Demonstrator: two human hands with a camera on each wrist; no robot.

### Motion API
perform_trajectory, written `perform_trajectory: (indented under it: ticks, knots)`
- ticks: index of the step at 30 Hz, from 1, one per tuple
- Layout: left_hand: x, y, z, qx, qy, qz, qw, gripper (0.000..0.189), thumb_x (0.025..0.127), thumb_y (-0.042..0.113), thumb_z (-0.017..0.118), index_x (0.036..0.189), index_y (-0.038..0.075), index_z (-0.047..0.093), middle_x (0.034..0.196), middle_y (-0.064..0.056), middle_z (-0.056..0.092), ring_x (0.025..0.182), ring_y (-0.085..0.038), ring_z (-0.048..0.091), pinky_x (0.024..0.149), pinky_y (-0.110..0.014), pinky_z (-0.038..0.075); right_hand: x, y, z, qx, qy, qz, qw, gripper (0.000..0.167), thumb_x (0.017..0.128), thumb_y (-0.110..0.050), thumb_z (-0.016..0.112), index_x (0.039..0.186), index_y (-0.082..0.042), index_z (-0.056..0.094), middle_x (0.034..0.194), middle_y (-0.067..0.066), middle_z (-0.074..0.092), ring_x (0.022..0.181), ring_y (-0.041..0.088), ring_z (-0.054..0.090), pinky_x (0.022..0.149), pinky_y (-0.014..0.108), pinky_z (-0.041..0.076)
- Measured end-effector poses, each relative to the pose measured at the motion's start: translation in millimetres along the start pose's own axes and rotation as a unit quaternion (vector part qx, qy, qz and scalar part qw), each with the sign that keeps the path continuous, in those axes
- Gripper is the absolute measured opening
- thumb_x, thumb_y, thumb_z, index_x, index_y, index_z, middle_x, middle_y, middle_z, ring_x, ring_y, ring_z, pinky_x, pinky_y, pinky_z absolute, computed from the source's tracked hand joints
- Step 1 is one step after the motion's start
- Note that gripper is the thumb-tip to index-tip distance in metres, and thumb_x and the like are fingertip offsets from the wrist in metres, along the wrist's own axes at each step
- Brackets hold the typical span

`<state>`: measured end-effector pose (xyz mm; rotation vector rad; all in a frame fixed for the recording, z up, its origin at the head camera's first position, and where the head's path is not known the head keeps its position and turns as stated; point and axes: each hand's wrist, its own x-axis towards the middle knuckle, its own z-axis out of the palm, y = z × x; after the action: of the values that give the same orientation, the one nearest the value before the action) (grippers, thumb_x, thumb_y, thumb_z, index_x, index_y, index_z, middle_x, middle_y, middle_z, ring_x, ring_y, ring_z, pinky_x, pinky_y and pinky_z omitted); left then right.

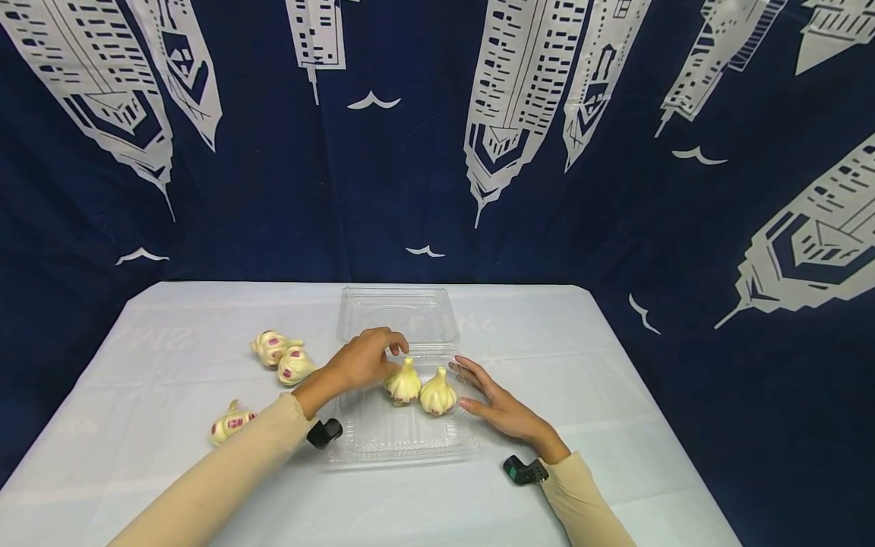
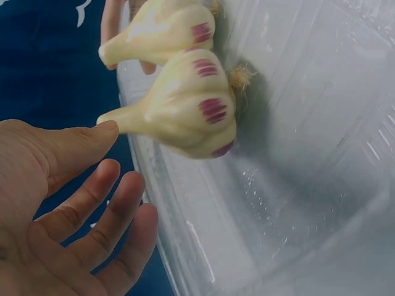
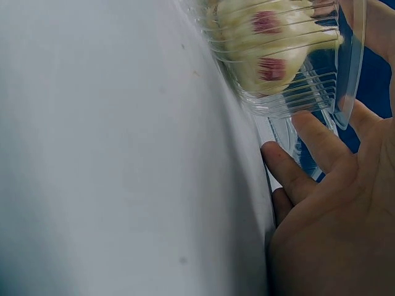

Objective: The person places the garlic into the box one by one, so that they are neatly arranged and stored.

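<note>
Two garlic bulbs, a left one (image 1: 402, 384) and a right one (image 1: 438, 393), stand side by side, stems up, in the base of a clear plastic clamshell container (image 1: 396, 453). My left hand (image 1: 365, 358) arches over the left bulb. In the left wrist view, its thumb (image 2: 80, 145) is at the stem tip of the nearer garlic bulb (image 2: 185, 111), and the other visible fingers are loosely bent, apart from it. My right hand (image 1: 502, 406) is at the container's right side. In the right wrist view, its spread fingers (image 3: 321, 142) lie along the ribbed wall.
Left of the container, two garlic bulbs (image 1: 295, 366) lie together on the white table (image 1: 547, 342). Another garlic bulb (image 1: 229, 424) lies nearer, partly behind my left sleeve. The container's opened lid (image 1: 355, 315) lies flat at the back. A dark blue printed cloth (image 1: 410, 190) hangs behind.
</note>
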<state>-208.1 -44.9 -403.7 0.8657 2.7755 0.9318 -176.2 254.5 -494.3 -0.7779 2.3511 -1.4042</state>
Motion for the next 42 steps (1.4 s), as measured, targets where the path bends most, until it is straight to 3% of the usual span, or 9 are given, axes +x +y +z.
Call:
perform_trajectory:
  ticks: [7,14,19,26,34,42]
  knots:
    - [-11.3,-8.4,-13.4,-0.007,0.02,0.011,0.9997,0.023,0.089,0.006,0.074,0.111,0.005,0.07,0.105,-0.01,0.068,0.096,-0.029,0.064,0.081,-0.038,0.053,0.5,0,0,-0.003,0.002,0.001,1.0,0.072,0.104,-0.021,0.056,0.161,-0.027,0.012,0.165,0.004,0.026,0.153,0.031,0.021,0.119,0.063,0.017]
    - [-29.0,-20.6,-24.4,-0.021,0.06,0.025,0.9976,0.024,0.088,0.002,0.074,0.112,0.001,0.069,0.107,-0.015,0.068,0.093,-0.032,0.065,0.083,-0.044,0.054,0.2,0,0,0.003,-0.001,0.002,1.0,0.072,0.103,-0.021,0.056,0.16,-0.029,0.012,0.165,0.005,0.026,0.153,0.03,0.02,0.12,0.062,0.017]
    - [-41.3,-31.5,-33.2,-0.031,0.077,0.007,0.9965,0.025,0.088,0.0,0.072,0.113,0.001,0.068,0.11,-0.016,0.068,0.095,-0.034,0.065,0.085,-0.049,0.054,-0.4,-1,1,-0.003,0.002,0.005,1.0,0.073,0.103,-0.02,0.056,0.161,-0.028,0.012,0.165,0.004,0.026,0.153,0.03,0.021,0.119,0.063,0.017]
    - [-59.0,-53.7,-52.0,-0.01,0.099,-0.023,0.9947,0.025,0.088,0.0,0.073,0.113,0.001,0.069,0.111,-0.017,0.068,0.096,-0.037,0.065,0.083,-0.049,0.054,-0.1,-1,0,-0.006,0.001,0.001,1.0,0.073,0.104,-0.02,0.056,0.161,-0.025,0.011,0.165,0.005,0.025,0.153,0.031,0.021,0.119,0.064,0.017]
    - [-75.0,-75.8,-65.5,-0.009,0.071,-0.066,0.9953,0.026,0.087,0.0,0.072,0.112,0.002,0.069,0.119,-0.018,0.065,0.106,-0.042,0.061,0.086,-0.051,0.053,0.7,4,0,-0.004,-0.002,-0.007,1.0,0.074,0.104,-0.02,0.056,0.161,-0.024,0.011,0.165,0.004,0.026,0.153,0.029,0.022,0.118,0.062,0.02]
    - [-80.4,-92.5,-60.2,-0.015,0.065,-0.072,0.9952,0.031,0.083,0.003,0.079,0.112,0.001,0.07,0.126,-0.024,0.061,0.108,-0.041,0.057,0.094,-0.056,0.044,1.2,4,0,-0.002,-0.002,-0.002,1.0,0.074,0.103,-0.021,0.057,0.161,-0.023,0.011,0.165,0.004,0.026,0.153,0.027,0.022,0.118,0.061,0.02]
